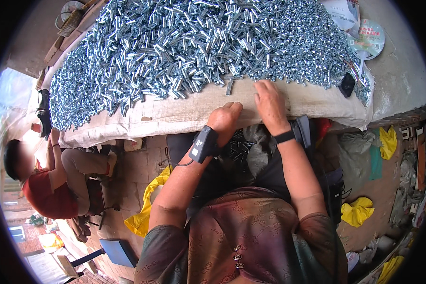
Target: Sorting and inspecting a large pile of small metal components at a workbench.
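Observation:
A wide pile of shiny metal sleeves [194, 45] lies on a pale cloth [175, 116] in front of me. My left hand [226, 118] is closed at the cloth's near edge, its fingers curled; whatever they hold is hidden. Just to its right, my right hand [270, 103] is above the cloth by the pile's edge. Its fingers are bent inward and slightly blurred, and I cannot make out what is in them. One loose sleeve [229, 87] rests on the cloth between the hands and the pile. Below my hands, dark bolt-like pieces [240, 146] lie at my lap.
Small metal nuts [317, 52] spread on the pile's right side. A black cloth scrap [347, 85] and a round hand fan [368, 40] are at the right edge. Another person in a red shirt [52, 194] sits at the left. Yellow bags [357, 211] lie on the floor.

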`<action>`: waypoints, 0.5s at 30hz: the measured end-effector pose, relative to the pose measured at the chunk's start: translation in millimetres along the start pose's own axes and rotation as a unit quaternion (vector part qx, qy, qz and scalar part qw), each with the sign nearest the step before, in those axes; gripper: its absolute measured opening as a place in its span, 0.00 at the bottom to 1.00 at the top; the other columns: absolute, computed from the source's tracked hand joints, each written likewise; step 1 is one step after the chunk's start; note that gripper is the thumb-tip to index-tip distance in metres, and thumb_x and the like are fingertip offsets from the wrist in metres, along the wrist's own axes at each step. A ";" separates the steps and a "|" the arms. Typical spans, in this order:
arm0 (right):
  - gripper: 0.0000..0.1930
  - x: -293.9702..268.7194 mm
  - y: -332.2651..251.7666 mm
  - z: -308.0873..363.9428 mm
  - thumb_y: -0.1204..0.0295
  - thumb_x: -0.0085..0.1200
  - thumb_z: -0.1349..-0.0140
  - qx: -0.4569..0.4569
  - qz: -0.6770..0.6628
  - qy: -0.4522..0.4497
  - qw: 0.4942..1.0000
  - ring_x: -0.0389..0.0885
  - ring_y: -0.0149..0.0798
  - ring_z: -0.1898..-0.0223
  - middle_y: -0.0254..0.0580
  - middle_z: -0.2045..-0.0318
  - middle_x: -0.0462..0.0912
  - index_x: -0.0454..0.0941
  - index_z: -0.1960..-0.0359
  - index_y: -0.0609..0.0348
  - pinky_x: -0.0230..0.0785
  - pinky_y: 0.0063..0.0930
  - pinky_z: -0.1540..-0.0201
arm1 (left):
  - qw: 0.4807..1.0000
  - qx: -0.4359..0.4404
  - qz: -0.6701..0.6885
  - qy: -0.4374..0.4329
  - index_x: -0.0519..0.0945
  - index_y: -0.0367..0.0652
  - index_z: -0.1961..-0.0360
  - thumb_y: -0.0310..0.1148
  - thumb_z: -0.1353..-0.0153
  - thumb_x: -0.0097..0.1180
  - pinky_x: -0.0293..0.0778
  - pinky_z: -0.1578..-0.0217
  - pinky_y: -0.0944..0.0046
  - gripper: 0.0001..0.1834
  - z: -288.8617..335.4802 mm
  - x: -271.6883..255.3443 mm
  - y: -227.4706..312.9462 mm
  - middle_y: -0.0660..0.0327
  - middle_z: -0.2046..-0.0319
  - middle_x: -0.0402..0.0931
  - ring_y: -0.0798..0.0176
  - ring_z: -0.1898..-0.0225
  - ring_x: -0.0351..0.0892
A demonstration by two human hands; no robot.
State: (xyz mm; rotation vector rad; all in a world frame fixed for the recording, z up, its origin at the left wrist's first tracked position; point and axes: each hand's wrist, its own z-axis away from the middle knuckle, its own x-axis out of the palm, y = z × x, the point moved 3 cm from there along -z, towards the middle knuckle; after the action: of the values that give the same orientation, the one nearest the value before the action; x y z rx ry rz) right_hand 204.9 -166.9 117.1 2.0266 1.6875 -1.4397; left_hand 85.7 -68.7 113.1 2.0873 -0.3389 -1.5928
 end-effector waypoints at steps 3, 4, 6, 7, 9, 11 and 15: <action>0.07 9.7 22.2 -6.9 0.78 0.50 0.49 -0.011 0.069 0.011 0.998 0.74 0.46 0.63 0.42 0.68 0.75 0.74 0.66 0.59 0.67 0.38 0.61 | 0.996 0.034 0.069 0.044 0.75 0.39 0.67 0.25 0.46 0.52 0.72 0.68 0.55 0.05 5.7 -4.7 -1.9 0.49 0.71 0.74 0.46 0.69 0.75; 0.07 12.7 24.8 -7.2 0.77 0.50 0.48 -0.014 0.105 0.002 0.994 0.74 0.46 0.64 0.42 0.68 0.74 0.74 0.66 0.59 0.67 0.38 0.62 | 0.992 0.042 0.114 0.019 0.75 0.39 0.67 0.25 0.46 0.54 0.72 0.69 0.56 0.05 11.3 -8.1 2.2 0.50 0.71 0.74 0.47 0.70 0.75; 0.07 8.3 26.4 -8.8 0.76 0.50 0.48 -0.013 0.118 0.003 0.993 0.74 0.45 0.65 0.41 0.68 0.74 0.74 0.66 0.58 0.67 0.38 0.63 | 0.982 0.049 0.180 -0.039 0.77 0.38 0.67 0.25 0.47 0.57 0.71 0.71 0.61 0.06 14.7 -16.1 12.9 0.53 0.72 0.74 0.53 0.74 0.75; 0.06 5.8 24.9 -10.3 0.76 0.49 0.47 -0.017 0.129 0.006 0.992 0.74 0.45 0.67 0.41 0.69 0.74 0.74 0.66 0.57 0.67 0.37 0.64 | 0.982 0.048 0.180 -0.039 0.77 0.38 0.67 0.25 0.47 0.57 0.71 0.71 0.61 0.06 14.7 -18.1 10.6 0.53 0.72 0.74 0.53 0.74 0.75; 0.06 5.2 22.8 -11.6 0.76 0.49 0.47 -0.009 0.134 0.011 0.991 0.74 0.45 0.66 0.41 0.69 0.74 0.74 0.67 0.57 0.68 0.37 0.64 | 0.987 -0.001 0.159 0.018 0.77 0.38 0.67 0.26 0.46 0.57 0.71 0.73 0.62 0.06 8.2 -24.5 0.7 0.54 0.72 0.75 0.56 0.76 0.75; 0.05 5.0 23.3 -13.5 0.76 0.49 0.47 -0.002 0.142 0.018 0.990 0.74 0.45 0.66 0.41 0.69 0.74 0.74 0.68 0.57 0.68 0.38 0.64 | 0.991 -0.030 0.088 0.093 0.77 0.39 0.68 0.29 0.46 0.58 0.71 0.74 0.62 0.07 -6.2 -28.6 -13.4 0.54 0.69 0.75 0.57 0.76 0.76; 0.05 5.9 25.9 -15.5 0.76 0.50 0.48 0.019 0.120 0.004 0.993 0.74 0.45 0.66 0.41 0.70 0.74 0.73 0.69 0.57 0.68 0.38 0.64 | 0.994 -0.050 -0.021 0.094 0.74 0.39 0.64 0.30 0.45 0.55 0.71 0.68 0.56 0.09 -34.4 -20.2 -32.7 0.51 0.67 0.75 0.49 0.69 0.76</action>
State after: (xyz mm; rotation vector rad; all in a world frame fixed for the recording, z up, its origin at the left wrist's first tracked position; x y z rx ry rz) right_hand 234.4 -162.5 109.6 2.1705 1.3712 -1.3930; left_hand 109.5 -23.4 119.8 2.1569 -0.1478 -1.3930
